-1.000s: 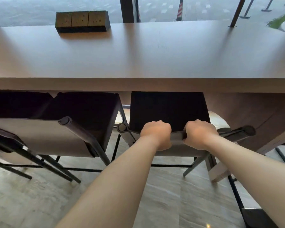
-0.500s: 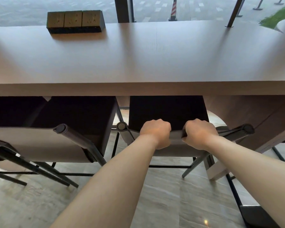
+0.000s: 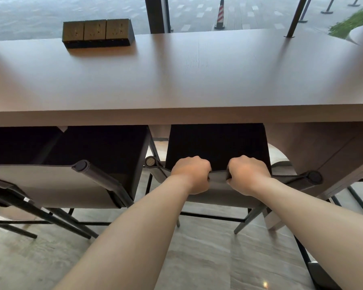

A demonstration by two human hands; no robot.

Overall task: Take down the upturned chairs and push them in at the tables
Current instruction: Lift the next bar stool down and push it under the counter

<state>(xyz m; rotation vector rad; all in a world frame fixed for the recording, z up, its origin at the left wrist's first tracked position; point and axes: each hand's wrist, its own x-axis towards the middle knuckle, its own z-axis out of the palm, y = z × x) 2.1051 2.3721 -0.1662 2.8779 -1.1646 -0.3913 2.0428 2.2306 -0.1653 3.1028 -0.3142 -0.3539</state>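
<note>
A chair (image 3: 217, 143) with a black seat and a grey backrest stands upright on the floor, its seat partly under the long brown table (image 3: 176, 80). My left hand (image 3: 192, 173) and my right hand (image 3: 246, 173) both grip the top edge of its backrest, fingers curled over it, side by side. A second chair (image 3: 105, 147) of the same kind stands to the left, pushed in under the table.
A block of three power sockets (image 3: 96, 33) sits on the table's far left. A thin black post (image 3: 296, 17) rises from the tabletop at the right. The table's slanted leg (image 3: 333, 164) stands right of the gripped chair. Windows lie beyond.
The gripped chair has slid a little further under the table, and both hands have moved forward with it.
</note>
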